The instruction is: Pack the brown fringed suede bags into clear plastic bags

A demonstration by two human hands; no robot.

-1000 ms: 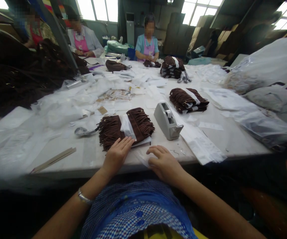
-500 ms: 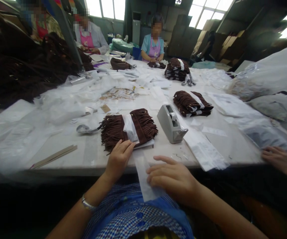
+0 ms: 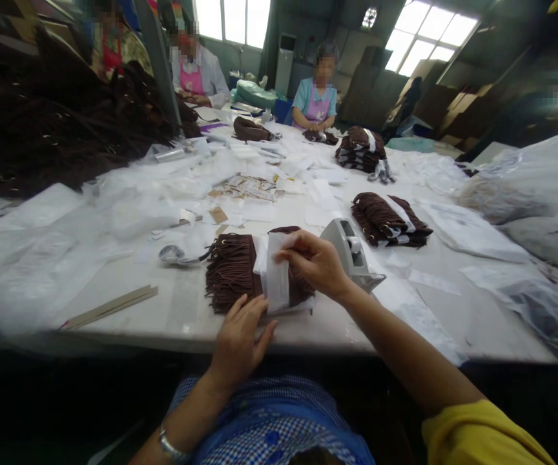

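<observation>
A dark brown fringed bag (image 3: pixel 229 274) lies on the table in front of me, its fringe spread to the left and its right part mostly covered by my arm. Across its middle runs a white paper strip (image 3: pixel 277 278). My right hand (image 3: pixel 315 261) pinches the strip's upper end above the bag. At the bag's near edge, my left hand (image 3: pixel 243 339) rests with fingers stretched and thumb apart, touching the strip's lower end. Right beside my right hand stands a grey tape dispenser (image 3: pixel 344 236), partly hidden by it. A small plastic-wrapped piece (image 3: pixel 172 254) sits left of the bag.
Banded brown bundles (image 3: pixel 390 219) lie to the right, with a taller stack (image 3: pixel 360 150) farther back. Clear plastic bags (image 3: pixel 31 258) cover the left side near flat brown strips (image 3: pixel 109 307). Several co-workers, one in a lilac apron (image 3: pixel 318 106), stand across the table.
My right hand has lifted the paper strip's loose end from the table's front edge up and over the bag. My left hand stays at the near edge, its thumb now spread.
</observation>
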